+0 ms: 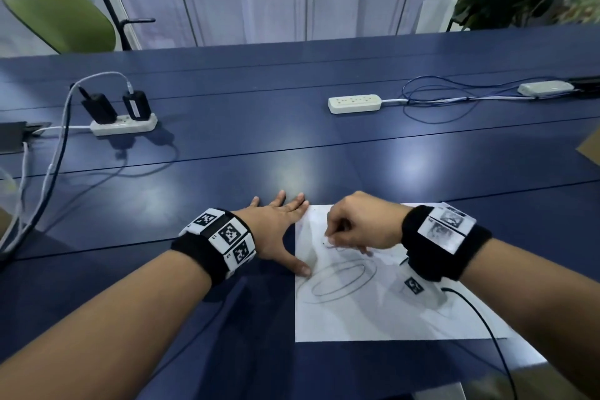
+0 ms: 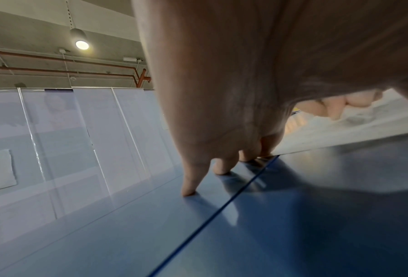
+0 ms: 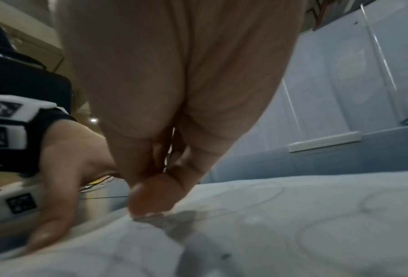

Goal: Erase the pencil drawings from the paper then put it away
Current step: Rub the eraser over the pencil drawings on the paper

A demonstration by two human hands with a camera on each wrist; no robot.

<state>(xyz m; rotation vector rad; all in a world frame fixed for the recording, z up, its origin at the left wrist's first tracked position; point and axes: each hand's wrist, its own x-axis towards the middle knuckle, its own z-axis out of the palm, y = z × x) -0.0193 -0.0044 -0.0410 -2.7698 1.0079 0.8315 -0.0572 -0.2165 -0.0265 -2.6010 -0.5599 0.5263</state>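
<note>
A white paper (image 1: 373, 312) with pencil ovals (image 1: 341, 279) lies on the blue table (image 1: 227, 172) near its front edge. My left hand (image 1: 279, 230) is spread flat, with the thumb and fingertips pressing the paper's left edge. My right hand (image 1: 354, 227) hovers over the upper part of the sheet, its fingers curled and pinched together, tips down on the paper. A small pale eraser (image 3: 148, 215) barely shows under those fingertips (image 3: 155, 196), mostly hidden. The left wrist view shows straight fingers (image 2: 191, 187) on the table beside the paper (image 2: 340, 135).
A power strip (image 1: 125, 127) with two black adapters sits at the far left, a second strip (image 1: 354, 104) and looped blue cables (image 1: 438, 101) at the far right. A thin black wire (image 1: 480, 318) from my right wristband crosses the paper. Cardboard (image 1: 589, 149) pokes in at the right edge.
</note>
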